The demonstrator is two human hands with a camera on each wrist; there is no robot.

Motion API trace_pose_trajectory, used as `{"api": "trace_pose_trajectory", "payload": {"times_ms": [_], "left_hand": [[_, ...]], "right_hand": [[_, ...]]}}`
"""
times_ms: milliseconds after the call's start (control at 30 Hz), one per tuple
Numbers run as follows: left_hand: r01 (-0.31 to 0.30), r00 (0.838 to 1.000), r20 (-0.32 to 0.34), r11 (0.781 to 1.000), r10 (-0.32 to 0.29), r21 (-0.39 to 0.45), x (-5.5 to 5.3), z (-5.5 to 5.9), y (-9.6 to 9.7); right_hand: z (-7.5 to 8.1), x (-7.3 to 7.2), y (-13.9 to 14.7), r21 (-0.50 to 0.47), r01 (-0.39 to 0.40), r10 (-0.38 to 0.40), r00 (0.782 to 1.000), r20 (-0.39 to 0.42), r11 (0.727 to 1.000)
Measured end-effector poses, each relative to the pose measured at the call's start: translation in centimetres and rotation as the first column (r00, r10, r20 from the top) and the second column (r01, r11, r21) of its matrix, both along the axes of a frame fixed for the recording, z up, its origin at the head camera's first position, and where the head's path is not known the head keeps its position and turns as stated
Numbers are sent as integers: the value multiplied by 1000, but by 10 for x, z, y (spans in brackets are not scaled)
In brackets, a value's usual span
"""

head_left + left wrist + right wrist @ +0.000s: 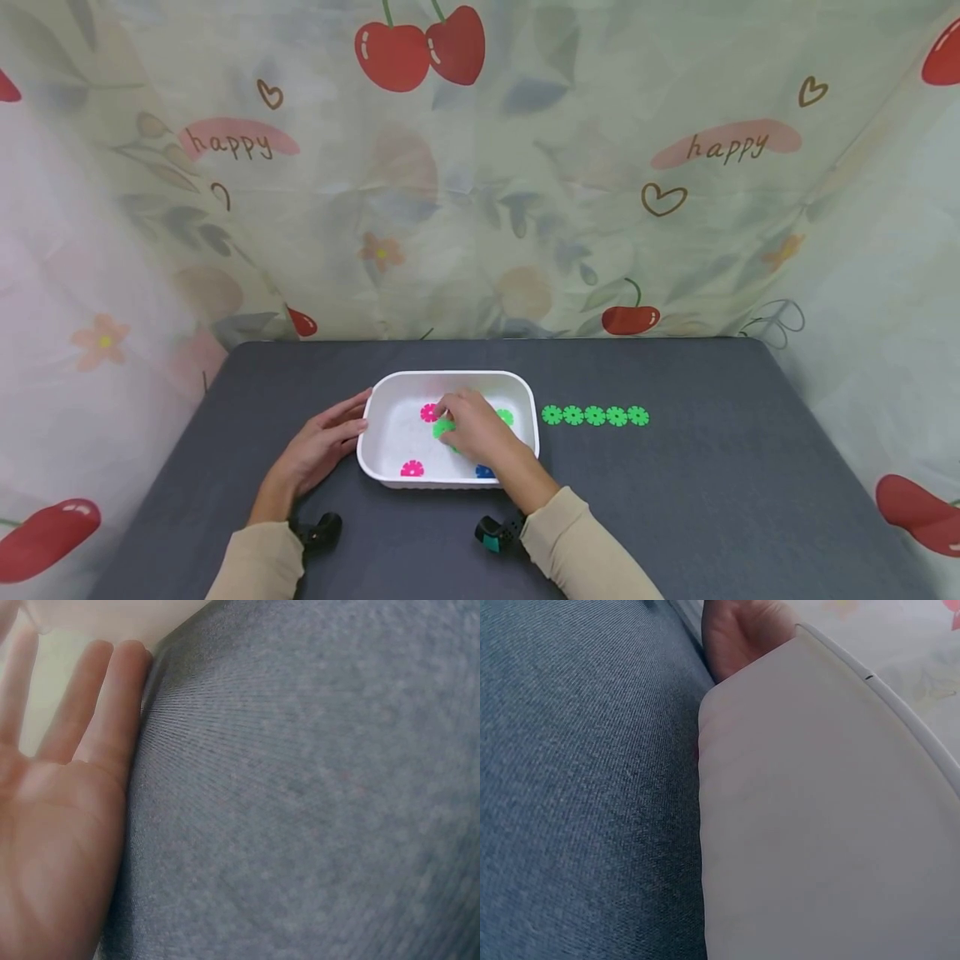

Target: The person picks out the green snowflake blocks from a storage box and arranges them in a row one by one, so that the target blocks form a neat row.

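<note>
While your left hand (318, 450) rests relaxed against the left end of the white tray (386, 442), your right hand (480, 427) pinches a green disc (441, 429), face up, inside that tray, whose long axis runs left to right, like the green row (595, 416) beyond its right end.

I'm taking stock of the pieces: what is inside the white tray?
Inside the white tray show two pink pieces, some green pieces and at least one blue piece. The right hand covers part of the floor; whatever lies beneath cannot be seen.
</note>
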State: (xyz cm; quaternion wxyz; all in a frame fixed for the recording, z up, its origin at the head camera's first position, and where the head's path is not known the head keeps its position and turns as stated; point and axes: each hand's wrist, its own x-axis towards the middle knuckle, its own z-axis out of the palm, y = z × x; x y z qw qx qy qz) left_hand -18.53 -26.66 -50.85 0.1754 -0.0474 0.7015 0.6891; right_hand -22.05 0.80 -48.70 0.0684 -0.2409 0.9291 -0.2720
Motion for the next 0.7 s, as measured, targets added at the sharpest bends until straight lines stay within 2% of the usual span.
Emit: {"api": "trace_pose_trajectory", "payload": {"times_ms": [367, 500, 700], "left_hand": [[1, 1000, 6, 1000, -1, -16, 0, 2, -1], [1, 1000, 3, 1000, -1, -13, 0, 1, -1], [-5, 1000, 9, 1000, 5, -12, 1, 0, 1]], "right_hand": [[3, 0, 0, -45, -47, 42, 995, -92, 998], [6, 0, 0, -74, -47, 39, 995, -96, 996], [12, 2, 4, -195, -2, -10, 998, -59, 981]]}}
